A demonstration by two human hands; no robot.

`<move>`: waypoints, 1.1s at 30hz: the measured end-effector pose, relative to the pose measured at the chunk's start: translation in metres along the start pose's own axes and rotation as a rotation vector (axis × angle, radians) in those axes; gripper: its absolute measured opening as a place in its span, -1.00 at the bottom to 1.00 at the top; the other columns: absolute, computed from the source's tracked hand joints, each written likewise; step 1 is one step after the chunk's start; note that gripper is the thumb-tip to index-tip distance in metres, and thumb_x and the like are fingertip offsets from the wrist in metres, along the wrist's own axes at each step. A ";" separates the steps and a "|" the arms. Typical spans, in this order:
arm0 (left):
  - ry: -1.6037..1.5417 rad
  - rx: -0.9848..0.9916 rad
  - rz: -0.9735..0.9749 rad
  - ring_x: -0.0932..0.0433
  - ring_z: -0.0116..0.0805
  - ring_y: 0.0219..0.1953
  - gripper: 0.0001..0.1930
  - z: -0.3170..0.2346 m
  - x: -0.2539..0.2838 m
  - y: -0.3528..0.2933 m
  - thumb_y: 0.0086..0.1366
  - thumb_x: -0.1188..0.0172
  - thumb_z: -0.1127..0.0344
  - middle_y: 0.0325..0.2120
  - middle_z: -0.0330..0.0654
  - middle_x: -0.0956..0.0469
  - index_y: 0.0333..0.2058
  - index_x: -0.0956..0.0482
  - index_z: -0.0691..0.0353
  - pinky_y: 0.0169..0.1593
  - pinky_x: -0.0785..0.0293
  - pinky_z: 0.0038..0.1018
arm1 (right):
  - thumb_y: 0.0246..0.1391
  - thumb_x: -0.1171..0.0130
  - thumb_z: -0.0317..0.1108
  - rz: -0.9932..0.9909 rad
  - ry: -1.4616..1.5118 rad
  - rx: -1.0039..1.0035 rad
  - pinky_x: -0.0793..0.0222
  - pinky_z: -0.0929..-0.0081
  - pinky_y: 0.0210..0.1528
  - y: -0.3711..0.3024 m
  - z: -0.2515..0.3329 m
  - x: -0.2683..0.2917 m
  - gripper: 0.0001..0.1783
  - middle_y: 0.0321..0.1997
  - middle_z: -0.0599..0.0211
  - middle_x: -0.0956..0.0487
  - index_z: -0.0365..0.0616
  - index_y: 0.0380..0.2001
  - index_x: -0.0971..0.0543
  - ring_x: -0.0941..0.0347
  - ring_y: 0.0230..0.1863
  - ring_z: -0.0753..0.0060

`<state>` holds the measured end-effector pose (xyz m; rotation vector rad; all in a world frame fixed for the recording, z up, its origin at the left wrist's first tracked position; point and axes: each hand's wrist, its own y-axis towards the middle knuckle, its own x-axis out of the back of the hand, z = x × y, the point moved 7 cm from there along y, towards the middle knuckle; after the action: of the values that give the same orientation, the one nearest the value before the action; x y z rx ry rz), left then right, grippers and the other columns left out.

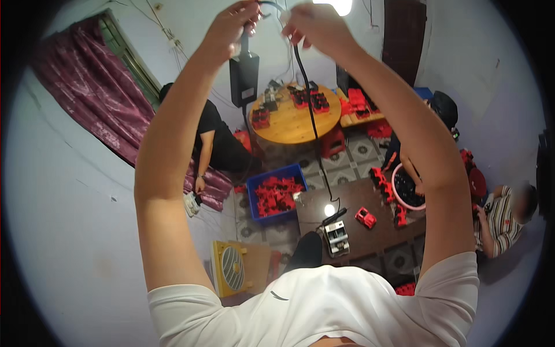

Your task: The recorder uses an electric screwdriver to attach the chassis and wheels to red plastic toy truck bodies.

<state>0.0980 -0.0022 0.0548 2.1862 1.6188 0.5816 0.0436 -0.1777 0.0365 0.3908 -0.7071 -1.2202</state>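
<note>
Both my arms are raised, with the hands near the top edge of the head view. My left hand (236,28) is closed on a cable, and a black power adapter (244,79) hangs just below it. A short curved piece of cable shows between my hands. My right hand (319,29) pinches a small whitish part at the cable's end; its exact kind is hard to make out. From there a black cord (305,81) drops to the brown table (312,205). It ends by a slim black tool (334,217) lying above a white and grey device (337,238).
A red toy car (365,217) sits on the brown table. Red parts fill a blue crate (252,199) on the floor. Behind, a round wooden table (289,134) bears red and black parts. A yellow fan (228,269) stands lower left. Co-workers are at left and right, near a pink basin (411,207).
</note>
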 end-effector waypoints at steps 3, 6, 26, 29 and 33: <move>0.030 -0.016 -0.010 -0.27 -0.60 -0.58 -0.83 -0.027 -0.023 -0.013 0.29 -0.11 0.27 -0.56 -0.35 -0.40 -0.26 -0.48 0.24 -0.45 -0.26 -0.62 | 0.08 -0.03 -0.05 0.023 0.070 -0.061 -0.49 0.57 -0.53 -0.005 0.003 -0.024 -0.47 -0.29 0.09 -0.57 -0.40 -0.16 -0.48 -0.57 -0.38 0.40; 0.060 -0.026 -0.025 -0.28 -0.60 -0.58 -0.82 -0.035 -0.022 -0.010 0.29 -0.10 0.28 -0.56 -0.35 -0.40 -0.23 -0.46 0.25 -0.45 -0.27 -0.63 | 0.04 -0.07 -0.04 -0.174 0.091 -0.170 -0.51 0.56 -0.51 0.012 -0.006 -0.031 -0.44 -0.26 0.06 -0.56 -0.39 -0.14 -0.47 -0.57 -0.33 0.34; 0.129 -0.123 -0.337 -0.24 -0.61 -0.65 -0.86 -0.108 0.009 -0.010 0.26 -0.10 0.34 -0.62 -0.35 -0.36 -0.24 -0.51 0.23 -0.56 -0.19 -0.66 | 0.09 -0.02 -0.24 -0.132 -0.369 0.294 -0.33 0.45 -0.40 0.006 0.100 -0.012 -0.71 -0.56 0.18 -0.53 -0.31 -0.46 -0.48 -0.43 -0.54 0.40; 0.148 -0.109 -0.313 -0.22 -0.63 -0.66 -0.86 -0.109 0.000 -0.005 0.23 -0.16 0.30 -0.63 -0.39 -0.34 -0.28 -0.52 0.21 -0.56 -0.17 -0.65 | 0.08 0.02 -0.23 -0.157 -0.534 0.497 -0.31 0.41 -0.42 0.031 0.138 0.005 -0.71 -0.59 0.21 -0.50 -0.26 -0.52 -0.48 -0.39 -0.55 0.39; 0.151 -0.076 -0.243 -0.26 -0.62 -0.63 -0.88 -0.098 0.004 -0.002 0.24 -0.14 0.31 -0.61 -0.38 -0.36 -0.29 -0.50 0.20 -0.53 -0.22 -0.64 | 0.09 0.11 -0.19 -0.057 -0.708 0.506 -0.36 0.38 -0.42 0.078 0.152 -0.001 -0.65 -0.59 0.23 -0.53 -0.25 -0.55 -0.48 -0.48 -0.55 0.33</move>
<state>0.0457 0.0061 0.1378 1.8936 1.8728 0.7364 -0.0041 -0.1383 0.1955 0.3910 -1.6397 -1.2248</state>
